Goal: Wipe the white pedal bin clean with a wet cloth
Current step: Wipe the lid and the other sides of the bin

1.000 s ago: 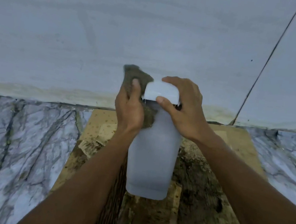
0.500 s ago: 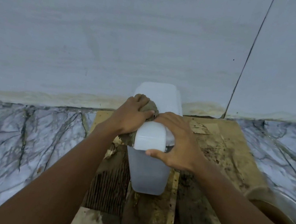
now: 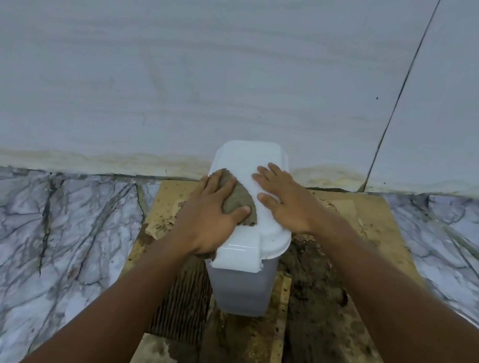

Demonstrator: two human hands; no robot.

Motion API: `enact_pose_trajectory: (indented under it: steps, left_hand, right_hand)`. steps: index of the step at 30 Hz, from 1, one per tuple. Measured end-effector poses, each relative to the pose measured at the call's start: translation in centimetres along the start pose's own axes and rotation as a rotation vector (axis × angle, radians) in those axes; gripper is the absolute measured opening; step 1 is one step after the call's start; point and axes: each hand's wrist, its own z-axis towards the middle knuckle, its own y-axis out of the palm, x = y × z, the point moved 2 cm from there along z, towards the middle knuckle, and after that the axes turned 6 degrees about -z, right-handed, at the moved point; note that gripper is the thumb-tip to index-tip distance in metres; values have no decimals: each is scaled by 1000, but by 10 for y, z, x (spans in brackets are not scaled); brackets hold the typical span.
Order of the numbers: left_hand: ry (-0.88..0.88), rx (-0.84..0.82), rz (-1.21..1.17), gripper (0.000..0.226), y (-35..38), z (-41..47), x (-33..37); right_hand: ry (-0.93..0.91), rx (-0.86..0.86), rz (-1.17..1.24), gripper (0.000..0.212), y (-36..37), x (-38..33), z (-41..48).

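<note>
No readable text, label, brand, number or sign appears anywhere, neither on the white pedal bin (image 3: 244,253), the grey-brown cloth (image 3: 240,201), the pale wall (image 3: 187,64) nor the veined marble floor (image 3: 23,226).

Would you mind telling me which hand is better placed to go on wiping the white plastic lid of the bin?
Left. The left hand presses the grey-brown cloth onto the lid; the right hand lies flat, bare, probably steadying.
</note>
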Motion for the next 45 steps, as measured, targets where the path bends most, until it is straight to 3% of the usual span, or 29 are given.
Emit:
enact_pose_trajectory:
  steps: [11,16,21,27,31,36,41,45]
  left_hand:
    - [107,1,-43,85,5,-30,4]
    - [204,-35,40,73,11,-41,26]
    - [252,-43,210,66,28,-40,43]
    - [220,215,203,62,43,-37,37]
    - [282,375,177,59,48,-26,33]
    - [321,353,79,56,12,28,27]
    - [340,224,55,55,-29,84,19]
    - [268,164,101,63,-43,97,-21]
  right_hand:
    - [-8,225,-54,63,20,-14,-55]
    - [231,355,-119,68,31,-27,-93]
    - [411,295,-133,59,22,-20,-76]
    - [245,193,-167,55,-5,10,-47]
    - [190,146,13,49,-24,47,-12]
    - [179,104,71,47,-38,81,23]
    - [186,338,25,45,-40,64,35]
    - [105,287,-199,74,-30,60,32]
